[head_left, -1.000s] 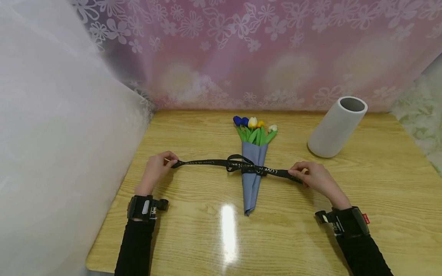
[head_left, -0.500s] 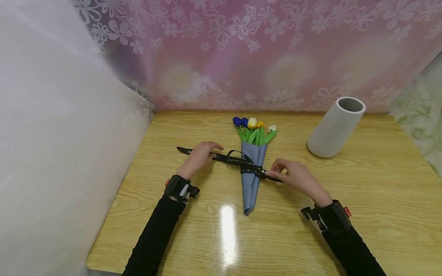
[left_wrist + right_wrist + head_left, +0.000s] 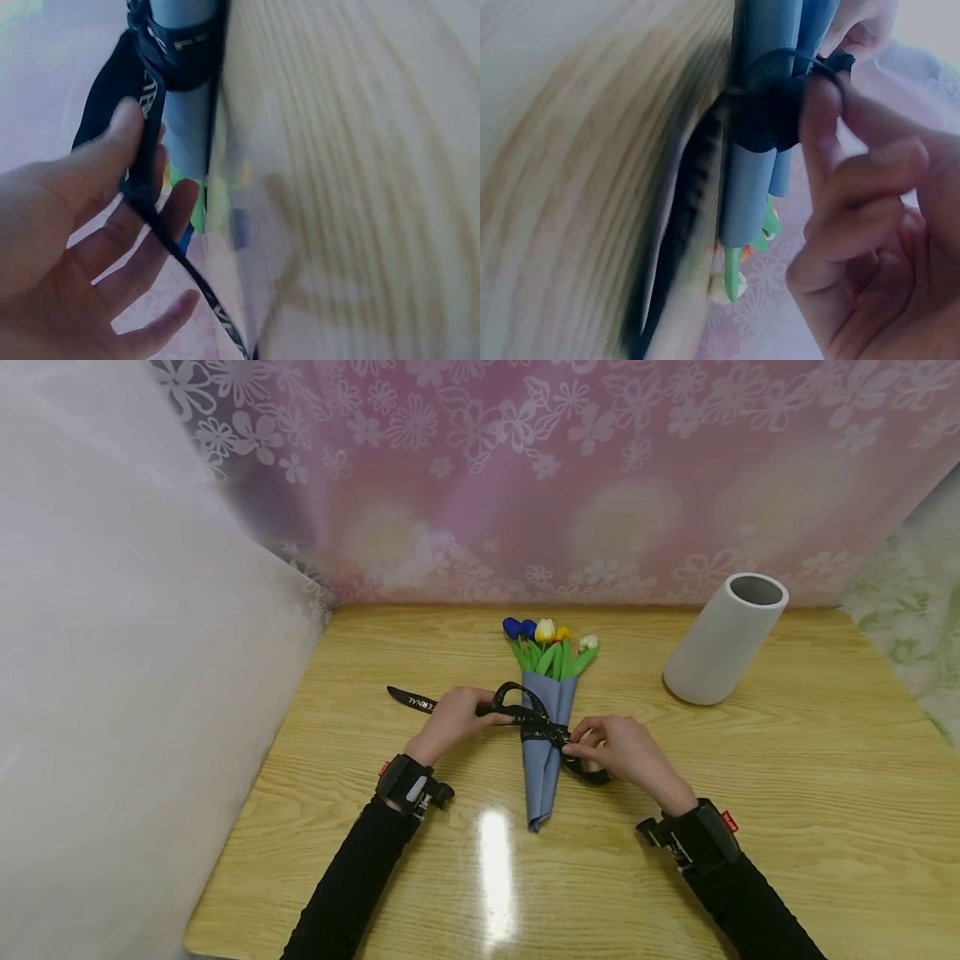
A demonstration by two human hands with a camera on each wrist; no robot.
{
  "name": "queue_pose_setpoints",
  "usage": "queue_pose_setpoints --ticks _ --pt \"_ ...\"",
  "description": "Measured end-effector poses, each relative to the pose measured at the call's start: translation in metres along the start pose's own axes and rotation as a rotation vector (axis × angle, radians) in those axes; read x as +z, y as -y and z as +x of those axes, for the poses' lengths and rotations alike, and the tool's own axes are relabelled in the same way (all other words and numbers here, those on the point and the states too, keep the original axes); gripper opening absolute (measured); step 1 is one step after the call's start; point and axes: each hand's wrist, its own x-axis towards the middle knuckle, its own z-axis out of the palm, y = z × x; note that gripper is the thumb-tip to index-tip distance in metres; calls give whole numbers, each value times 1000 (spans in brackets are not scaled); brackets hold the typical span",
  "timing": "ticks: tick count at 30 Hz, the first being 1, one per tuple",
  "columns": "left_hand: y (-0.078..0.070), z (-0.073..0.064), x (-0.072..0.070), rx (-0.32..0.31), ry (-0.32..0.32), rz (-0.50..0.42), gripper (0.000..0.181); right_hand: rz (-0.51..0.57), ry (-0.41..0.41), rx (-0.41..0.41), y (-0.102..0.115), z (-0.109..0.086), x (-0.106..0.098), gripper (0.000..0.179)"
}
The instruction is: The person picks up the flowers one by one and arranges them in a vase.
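A bouquet of artificial tulips (image 3: 545, 631) in blue-grey wrapping (image 3: 538, 781) lies flat on the table, blooms pointing away. Black lettered ribbon (image 3: 411, 700) is wound around its middle, and a loop stands up over the wrapping. Left of the bouquet, my left hand (image 3: 453, 720) holds the ribbon between thumb and fingers; its tail (image 3: 202, 289) trails behind the fingers in the left wrist view. On the other side, my right hand (image 3: 626, 750) pinches ribbon close to the knot (image 3: 769, 112), while another stretch hangs below it. The knot's exact form is hidden by fingers and dark folds.
A white vase (image 3: 720, 647) with a slanted shape stands upright at the back right of the wooden table (image 3: 420, 877). Behind the table hangs a pink floral curtain (image 3: 480, 510). White sheeting (image 3: 135, 693) borders the left side.
Both hands have come inward from the outstretched ribbon ends to beside the bouquet. The left tail now lies free beyond the left hand, and the right end has become a drooping curve.
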Motion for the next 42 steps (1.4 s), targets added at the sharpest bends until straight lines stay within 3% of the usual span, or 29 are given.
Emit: queue_pose_setpoints --ticks 6,14,28,37,42 --pt "0 -3 -3 23 -92 57 6 -55 -89 -71 -7 0 -2 14" --pt "10 -11 -10 6 -114 16 10 10 -52 -60 -20 -3 -13 13" --pt "41 -33 -28 -137 -162 33 14 52 -4 -11 -35 -11 -24 20" --pt "58 -50 -36 -172 -222 84 15 48 -17 29 -44 -17 -33 20" --pt "58 -51 -35 -161 -201 120 17 56 -9 32 -46 -17 -33 23"
